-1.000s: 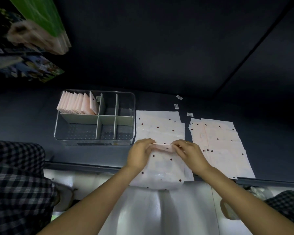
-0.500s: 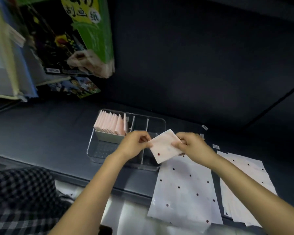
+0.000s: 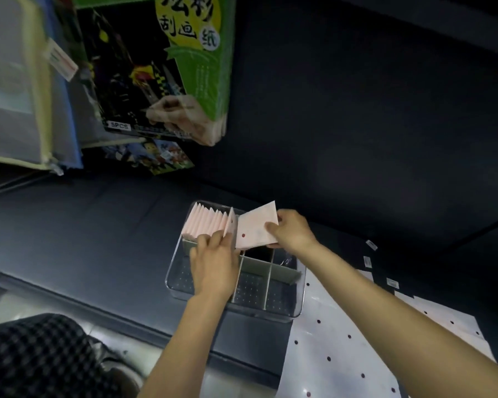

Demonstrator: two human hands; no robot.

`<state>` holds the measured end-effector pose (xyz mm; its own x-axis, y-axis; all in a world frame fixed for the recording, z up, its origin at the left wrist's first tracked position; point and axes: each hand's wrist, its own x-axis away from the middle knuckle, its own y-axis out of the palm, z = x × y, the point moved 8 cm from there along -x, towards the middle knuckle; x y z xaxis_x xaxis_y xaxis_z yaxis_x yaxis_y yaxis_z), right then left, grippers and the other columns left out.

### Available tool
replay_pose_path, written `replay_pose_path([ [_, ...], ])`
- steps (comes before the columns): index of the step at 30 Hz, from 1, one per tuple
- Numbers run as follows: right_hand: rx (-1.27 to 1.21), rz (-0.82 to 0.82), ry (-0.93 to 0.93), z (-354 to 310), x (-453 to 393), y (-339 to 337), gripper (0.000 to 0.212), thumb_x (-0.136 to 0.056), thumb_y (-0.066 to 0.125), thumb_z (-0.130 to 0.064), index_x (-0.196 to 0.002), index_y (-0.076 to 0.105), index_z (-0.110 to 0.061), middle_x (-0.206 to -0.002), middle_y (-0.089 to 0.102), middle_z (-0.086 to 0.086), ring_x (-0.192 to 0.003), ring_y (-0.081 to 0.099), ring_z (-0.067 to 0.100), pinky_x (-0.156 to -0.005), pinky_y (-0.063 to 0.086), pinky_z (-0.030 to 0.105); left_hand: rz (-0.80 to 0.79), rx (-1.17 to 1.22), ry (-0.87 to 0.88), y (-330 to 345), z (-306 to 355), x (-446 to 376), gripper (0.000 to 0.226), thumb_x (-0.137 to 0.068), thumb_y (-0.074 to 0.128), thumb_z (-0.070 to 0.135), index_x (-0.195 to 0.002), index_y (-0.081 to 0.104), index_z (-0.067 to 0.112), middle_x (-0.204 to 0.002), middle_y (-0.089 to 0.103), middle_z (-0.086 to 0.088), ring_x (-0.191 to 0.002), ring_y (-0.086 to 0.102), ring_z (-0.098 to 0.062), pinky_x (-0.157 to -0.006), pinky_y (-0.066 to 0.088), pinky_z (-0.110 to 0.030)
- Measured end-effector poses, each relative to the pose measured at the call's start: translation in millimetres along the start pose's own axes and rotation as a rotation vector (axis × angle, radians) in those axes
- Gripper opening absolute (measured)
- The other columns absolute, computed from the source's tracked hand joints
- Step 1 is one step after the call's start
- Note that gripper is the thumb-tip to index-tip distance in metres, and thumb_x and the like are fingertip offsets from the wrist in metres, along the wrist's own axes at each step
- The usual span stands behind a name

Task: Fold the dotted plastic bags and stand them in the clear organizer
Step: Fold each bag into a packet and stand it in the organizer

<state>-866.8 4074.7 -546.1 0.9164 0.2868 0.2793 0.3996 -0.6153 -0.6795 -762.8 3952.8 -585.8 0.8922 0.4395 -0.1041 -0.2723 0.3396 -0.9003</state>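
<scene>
Dark grey matting (image 3: 78, 231) covers the shelf on which the clear organizer (image 3: 298, 297) stands, its grey dividers splitting it into compartments. Over the organizer's far middle, the right hand (image 3: 292, 229) pinches a folded bag (image 3: 256, 228) by its right edge, held upright just above the dividers. At the organizer's far-left compartment a row of folded bags (image 3: 204, 222) stands on edge; the left hand (image 3: 213, 265) has its fingertips pressed against the end of that row, fingers extended, gripping nothing. Right of the organizer, flat dotted bags (image 3: 337, 354) lie spread, one touching its near corner.
</scene>
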Motion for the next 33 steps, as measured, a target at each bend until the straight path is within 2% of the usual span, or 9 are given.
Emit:
replay_pose_path([
  [4,0.341,0.046,-0.029,-12.4,-9.3,20.1,0.027,-0.086,0.046,-0.007,-0.107,0.063,-0.001,-0.107,0.065,0.018,-0.094,0.063,0.032,-0.072,0.054,0.036,-0.001,0.036,0.027,0.8,1.0,2.6,0.038,-0.097,0.044,0.033,-0.133,0.047,0.024,-0.139,0.045,0.007,-0.116,0.036,-0.020,-0.091,0.030,-0.033],
  [7,0.419,0.012,-0.062,-21.8,-10.6,39.4,0.025,-0.087,0.044,-0.008,-0.103,0.063,-0.001,-0.104,0.065,0.018,-0.093,0.062,0.033,-0.070,0.050,0.034,-0.033,0.062,0.022,6.8,-2.5,5.2,0.041,-0.096,0.044,0.032,-0.137,0.043,0.026,-0.141,0.042,0.009,-0.118,0.034,-0.019,-0.091,0.029,-0.032],
  [10,0.333,-0.014,-0.062,-22.5,-12.8,51.6,0.028,-0.094,0.045,-0.022,-0.099,0.064,-0.002,-0.101,0.067,0.017,-0.092,0.063,0.032,-0.073,0.050,0.035,-0.048,0.143,0.007,9.7,-6.8,7.9,0.039,-0.096,0.046,0.030,-0.135,0.045,0.029,-0.137,0.045,0.012,-0.117,0.033,-0.018,-0.092,0.030,-0.032],
  [13,0.080,-0.024,0.013,-9.1,-15.4,55.5,0.044,-0.095,0.046,-0.039,-0.086,0.068,-0.002,-0.089,0.070,0.017,-0.084,0.068,0.031,-0.082,0.055,0.043,-0.011,0.269,0.014,6.2,-7.7,9.9,0.040,-0.094,0.050,0.022,-0.134,0.049,0.026,-0.137,0.048,0.010,-0.116,0.034,-0.018,-0.094,0.032,-0.033],
  [17,-0.199,-0.073,0.095,8.7,-15.8,60.2,0.032,-0.091,0.060,-0.032,-0.073,0.069,-0.007,-0.076,0.071,0.010,-0.076,0.072,0.025,-0.081,0.058,0.041,0.085,0.443,-0.007,-0.2,-11.6,10.7,0.030,-0.093,0.053,0.014,-0.122,0.060,0.015,-0.127,0.058,0.005,-0.113,0.041,-0.018,-0.098,0.038,-0.034],
  [23,-0.159,-0.008,0.105,9.2,-22.1,66.2,0.034,-0.089,0.064,-0.029,-0.060,0.063,-0.010,-0.071,0.071,0.014,-0.072,0.071,0.027,-0.080,0.057,0.041,0.104,0.496,-0.005,1.5,-12.2,13.9,0.028,-0.092,0.055,0.012,-0.119,0.062,0.013,-0.125,0.058,0.001,-0.116,0.043,-0.017,-0.095,0.035,-0.024],
  [28,-0.174,0.033,0.036,10.0,-10.3,52.7,0.034,-0.092,0.058,-0.036,-0.069,0.063,-0.012,-0.063,0.068,0.005,-0.059,0.066,0.018,-0.075,0.058,0.036,0.190,0.448,-0.035,-7.0,-7.5,21.9,0.023,-0.092,0.056,0.013,-0.113,0.065,0.012,-0.125,0.056,-0.001,-0.116,0.043,-0.022,-0.092,0.042,-0.036],
  [30,-0.243,0.076,-0.031,20.9,8.1,33.7,0.027,-0.092,0.058,-0.035,-0.073,0.065,-0.016,-0.061,0.066,-0.001,-0.057,0.063,0.012,-0.069,0.058,0.031,0.267,0.469,0.054,-15.5,11.9,31.8,0.018,-0.091,0.058,0.013,-0.107,0.067,0.012,-0.113,0.061,-0.002,-0.106,0.050,-0.022,-0.084,0.047,-0.037],
  [33,-0.252,0.165,-0.127,62.7,53.5,-4.8,0.019,-0.090,0.060,-0.031,-0.074,0.064,-0.021,-0.063,0.066,-0.004,-0.062,0.064,0.012,-0.068,0.054,0.030,0.142,0.500,0.292,-2.2,63.5,60.2,0.012,-0.090,0.060,0.018,-0.099,0.068,0.014,-0.095,0.067,-0.001,-0.086,0.060,-0.020,-0.069,0.050,-0.032],
])
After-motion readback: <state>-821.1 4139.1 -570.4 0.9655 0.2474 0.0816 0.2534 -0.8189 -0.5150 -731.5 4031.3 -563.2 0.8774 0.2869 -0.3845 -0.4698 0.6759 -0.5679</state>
